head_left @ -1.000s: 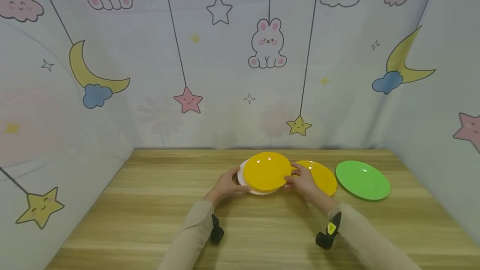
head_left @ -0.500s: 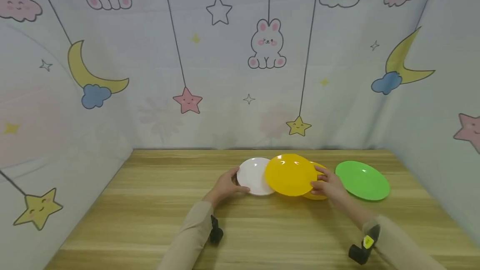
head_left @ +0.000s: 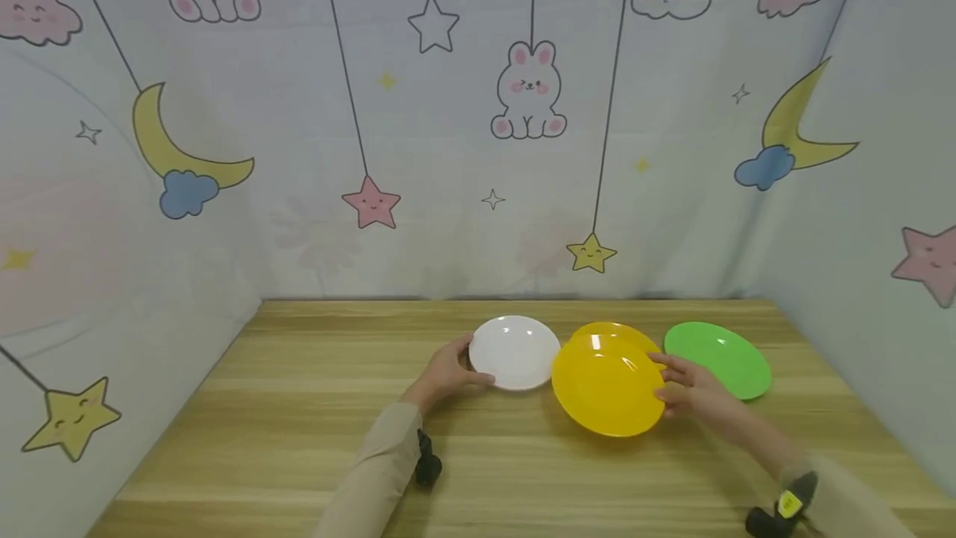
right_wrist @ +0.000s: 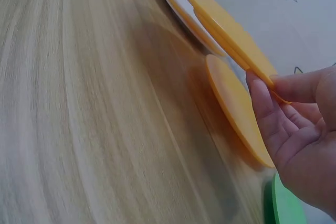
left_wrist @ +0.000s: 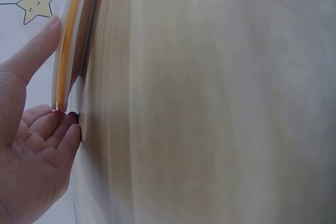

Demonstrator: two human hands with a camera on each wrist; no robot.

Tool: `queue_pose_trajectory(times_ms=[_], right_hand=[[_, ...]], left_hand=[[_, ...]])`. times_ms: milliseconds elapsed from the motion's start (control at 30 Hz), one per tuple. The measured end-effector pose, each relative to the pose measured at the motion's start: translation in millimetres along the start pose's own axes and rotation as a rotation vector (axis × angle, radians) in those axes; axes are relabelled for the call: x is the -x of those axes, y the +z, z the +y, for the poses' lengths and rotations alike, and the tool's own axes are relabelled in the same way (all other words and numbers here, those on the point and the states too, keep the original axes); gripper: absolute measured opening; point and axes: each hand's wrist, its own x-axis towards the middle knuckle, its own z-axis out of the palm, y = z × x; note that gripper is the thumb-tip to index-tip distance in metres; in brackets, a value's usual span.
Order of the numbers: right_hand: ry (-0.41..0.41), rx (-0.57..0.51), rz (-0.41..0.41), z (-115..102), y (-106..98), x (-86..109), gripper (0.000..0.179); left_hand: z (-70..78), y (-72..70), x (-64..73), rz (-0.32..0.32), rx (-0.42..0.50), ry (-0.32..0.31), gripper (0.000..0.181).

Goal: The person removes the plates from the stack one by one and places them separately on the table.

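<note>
My right hand [head_left: 698, 393] pinches the right rim of a yellow-orange plate [head_left: 608, 384], thumb on top and fingers beneath. That plate is tilted and raised above a second yellow-orange plate [right_wrist: 236, 111], which lies on the table and is mostly covered by it in the head view. My left hand [head_left: 448, 372] grips the left edge of a white plate [head_left: 515, 353]. An orange layer [left_wrist: 65, 51] shows beneath the white rim in the left wrist view, so plates are stacked there. The thumb presses the stack's upper side and the fingers sit at its lower edge.
A green plate [head_left: 720, 359] lies on the wooden table [head_left: 314, 405] at the right, partly behind my right hand. Cloth walls with printed stars, moons and rabbits [head_left: 529, 90] enclose the back and sides.
My right hand has carried the yellow-orange plate from over the white plate to the right and nearer the front, uncovering the white plate. The left hand has stayed at the white plate's edge.
</note>
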Motion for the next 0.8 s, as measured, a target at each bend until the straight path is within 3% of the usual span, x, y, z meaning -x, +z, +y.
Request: queue_pose_trajectory(times_ms=[433, 800], right_hand=[[0.056, 0.134, -0.146, 10.9, -23.8, 25.2, 0.071], [0.062, 0.001, -0.323, 26.9, -32.9, 38.0, 0.06]], left_hand=[[-2.2, -0.7, -0.4, -0.001, 0.0, 0.002, 0.09], [1.6, 0.6, -0.6, -0.002, -0.015, 0.002, 0.09]])
